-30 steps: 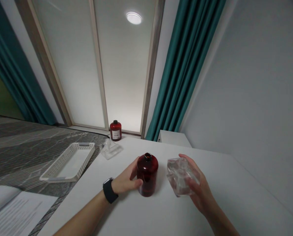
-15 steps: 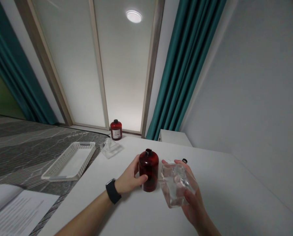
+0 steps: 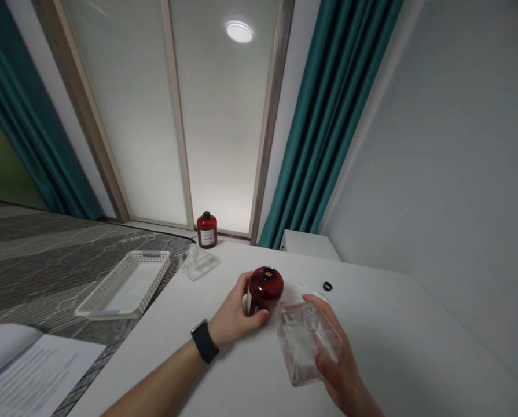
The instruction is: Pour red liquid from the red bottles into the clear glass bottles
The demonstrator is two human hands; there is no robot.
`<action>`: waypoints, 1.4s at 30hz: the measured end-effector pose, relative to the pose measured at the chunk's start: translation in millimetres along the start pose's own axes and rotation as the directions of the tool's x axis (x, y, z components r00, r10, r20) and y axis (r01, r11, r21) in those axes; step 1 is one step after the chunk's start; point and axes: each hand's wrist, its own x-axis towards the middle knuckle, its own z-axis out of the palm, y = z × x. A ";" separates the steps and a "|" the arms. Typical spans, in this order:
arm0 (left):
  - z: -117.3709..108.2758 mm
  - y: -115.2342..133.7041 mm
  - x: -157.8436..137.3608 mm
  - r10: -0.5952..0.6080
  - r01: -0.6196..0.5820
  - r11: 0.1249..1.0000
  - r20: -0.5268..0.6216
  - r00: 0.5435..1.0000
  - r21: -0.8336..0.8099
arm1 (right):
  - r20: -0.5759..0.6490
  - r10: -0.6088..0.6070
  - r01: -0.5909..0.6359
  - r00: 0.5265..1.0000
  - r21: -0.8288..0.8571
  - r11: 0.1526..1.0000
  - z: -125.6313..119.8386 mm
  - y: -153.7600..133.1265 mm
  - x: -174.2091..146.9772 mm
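My left hand, with a dark watch on its wrist, is closed around a dark red bottle. The bottle's uncapped mouth tips toward me, so I see its top and shoulder. In my right hand is a clear plastic package, box-shaped and see-through, gripped by its right side close to the bottle. Beyond the right hand a small black ring lies on the white table. A thin pale strip, hard to make out, is beside the ring.
At the table's far end stands a capped red bottle with a white label. Another clear plastic package lies in front of it. Left of the table are a white basket and an open booklet. A white cabinet stands behind.
The red bottle has gone from upright to tilted toward me in my left hand. My right hand has brought the clear package slightly nearer and lower, uncovering more of the black ring.
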 end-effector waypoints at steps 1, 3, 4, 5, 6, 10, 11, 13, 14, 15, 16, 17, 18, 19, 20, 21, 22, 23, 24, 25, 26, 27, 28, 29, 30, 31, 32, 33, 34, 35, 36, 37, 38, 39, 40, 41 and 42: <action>0.6 1.2 0.0 0.002 -0.002 0.999 -0.006 1.000 0.034 | -0.026 -0.010 0.009 1.000 -0.045 0.999 -3.3 -1.9 1.0; 2.1 3.0 -0.1 0.010 -0.009 0.995 -0.006 1.000 0.098 | -0.068 -0.029 0.017 0.997 -0.172 0.985 -10.6 -6.9 5.4; 2.7 3.3 -0.1 0.020 -0.020 0.992 0.001 1.000 0.125 | -0.078 -0.038 0.019 0.996 -0.232 0.973 -14.6 -9.7 8.5; 3.2 3.1 -0.2 0.036 -0.038 0.988 0.012 0.999 0.147 | -0.073 -0.036 0.014 0.997 -0.280 0.960 -18.6 -12.6 12.0; 3.4 2.4 -0.4 0.056 -0.059 0.984 0.024 0.998 0.167 | -0.067 -0.033 0.010 0.997 -0.318 0.948 -22.8 -15.3 15.6; 2.7 -2.9 -1.3 0.118 -0.129 0.963 0.062 0.991 0.234 | -0.037 -0.023 0.006 0.999 -0.421 0.907 -38.3 -24.9 29.3; 2.4 -4.1 -1.5 0.129 -0.143 0.958 0.073 0.989 0.249 | -0.024 -0.017 0.004 1.000 -0.449 0.894 -41.5 -27.0 32.0; 1.7 -5.2 -2.0 0.148 -0.170 0.945 0.098 0.984 0.279 | 0.006 0.002 0.001 1.000 -0.500 0.866 -46.3 -30.7 36.3; 1.5 -5.1 -2.2 0.157 -0.183 0.938 0.110 0.981 0.293 | 0.019 0.009 0.002 1.000 -0.521 0.854 -47.9 -32.1 37.8; 1.3 -4.6 -2.4 0.164 -0.194 0.932 0.121 0.979 0.305 | 0.029 0.012 0.006 0.999 -0.539 0.842 -49.2 -33.2 39.0; 1.1 -3.8 -2.4 0.168 -0.202 0.928 0.132 0.977 0.313 | 0.040 0.013 0.011 0.999 -0.555 0.832 -50.0 -33.9 39.8; 0.9 -2.9 -2.4 0.170 -0.207 0.926 0.140 0.975 0.317 | 0.049 0.014 0.017 0.999 -0.571 0.821 -50.6 -34.3 40.4; 0.8 -1.9 -2.4 0.169 -0.208 0.925 0.147 0.975 0.319 | 0.057 0.015 0.021 0.998 -0.584 0.811 -51.0 -34.4 40.8; 0.7 -0.9 -2.3 0.164 -0.207 0.924 0.154 0.974 0.321 | 0.065 0.016 0.026 0.998 -0.596 0.803 -51.2 -34.4 41.2; 0.7 -0.2 -2.1 0.157 -0.203 0.924 0.162 0.974 0.324 | 0.073 0.017 0.031 0.997 -0.605 0.795 -51.4 -34.4 41.4; 0.7 0.3 -2.0 0.151 -0.200 0.923 0.169 0.974 0.329 | 0.083 0.016 0.038 0.996 -0.613 0.789 -51.6 -34.3 41.6; 0.7 0.6 -1.9 0.146 -0.199 0.922 0.175 0.974 0.333 | 0.092 0.011 0.049 0.996 -0.618 0.784 -51.7 -34.3 41.7; 0.8 0.6 -1.8 0.144 -0.199 0.920 0.182 0.973 0.337 | 0.103 0.004 0.062 0.995 -0.622 0.780 -51.9 -34.3 41.9; 1.0 0.5 -1.8 0.143 -0.201 0.919 0.187 0.972 0.340 | 0.114 -0.005 0.075 0.994 -0.626 0.776 -52.0 -34.4 42.1; 1.1 0.3 -1.8 0.142 -0.202 0.918 0.191 0.971 0.342 | 0.118 -0.014 0.086 0.993 -0.630 0.772 -52.2 -34.5 42.3; 1.2 0.1 -1.9 0.141 -0.202 0.917 0.195 0.971 0.344 | 0.117 -0.021 0.091 0.993 -0.634 0.768 -52.3 -34.6 42.5; 1.4 -0.1 -2.0 0.139 -0.201 0.916 0.197 0.971 0.346 | 0.113 -0.028 0.094 0.993 -0.636 0.766 -52.5 -34.7 42.8; 1.5 -0.3 -2.2 0.136 -0.200 0.915 0.197 0.971 0.350 | 0.106 -0.035 0.094 0.994 -0.635 0.767 -52.6 -34.7 43.0; 1.6 -0.3 -2.4 0.135 -0.199 0.914 0.197 0.971 0.353 | 0.096 -0.040 0.092 0.995 -0.631 0.771 -52.8 -34.6 43.1; 1.8 -0.3 -2.5 0.133 -0.198 0.913 0.197 0.971 0.357 | 0.083 -0.043 0.086 0.996 -0.623 0.778 -52.9 -34.3 43.2; 1.9 -0.2 -2.7 0.134 -0.198 0.912 0.197 0.971 0.359 | 0.069 -0.043 0.076 0.997 -0.613 0.787 -53.1 -34.0 43.1; 2.0 0.0 -2.7 0.134 -0.199 0.911 0.197 0.971 0.361 | 0.053 -0.038 0.062 0.998 -0.603 0.796 -53.2 -33.6 42.9; 2.0 0.3 -2.8 0.133 -0.198 0.911 0.197 0.971 0.363 | 0.036 -0.029 0.045 0.999 -0.594 0.803 -53.4 -33.2 42.7; 2.1 0.5 -2.7 0.130 -0.197 0.910 0.199 0.971 0.365 | 0.020 -0.017 0.026 1.000 -0.587 0.809 -53.6 -32.8 42.3; 2.1 0.8 -2.7 0.127 -0.194 0.909 0.200 0.972 0.369 | 0.009 -0.005 0.009 1.000 -0.584 0.812 -53.8 -32.5 41.9; 2.1 1.0 -2.6 0.124 -0.193 0.907 0.201 0.972 0.374 | 0.005 0.006 -0.002 1.000 -0.582 0.813 -54.0 -32.4 41.4; 2.0 1.2 -2.6 0.123 -0.193 0.906 0.202 0.972 0.378 | 0.006 0.014 -0.008 1.000 -0.582 0.813 -54.2 -32.6 41.0; 2.0 1.4 -2.5 0.124 -0.195 0.904 0.204 0.971 0.381 | 0.011 0.018 -0.008 1.000 -0.583 0.812 -54.3 -32.9 40.7; 2.0 1.5 -2.4 0.127 -0.199 0.902 0.206 0.970 0.384 | 0.019 0.019 -0.005 1.000 -0.585 0.811 -54.4 -33.4 40.4; 1.9 1.6 -2.4 0.129 -0.203 0.900 0.208 0.970 0.385 | 0.026 0.019 0.000 0.999 -0.587 0.810 -54.5 -34.1 40.2; 1.9 1.6 -2.4 0.131 -0.205 0.899 0.209 0.969 0.386 | 0.032 0.017 0.005 0.999 -0.589 0.808 -54.6 -34.8 40.2; 1.9 1.7 -2.4 0.132 -0.206 0.898 0.210 0.969 0.388 | 0.036 0.013 0.011 0.999 -0.592 0.806 -54.8 -35.4 40.3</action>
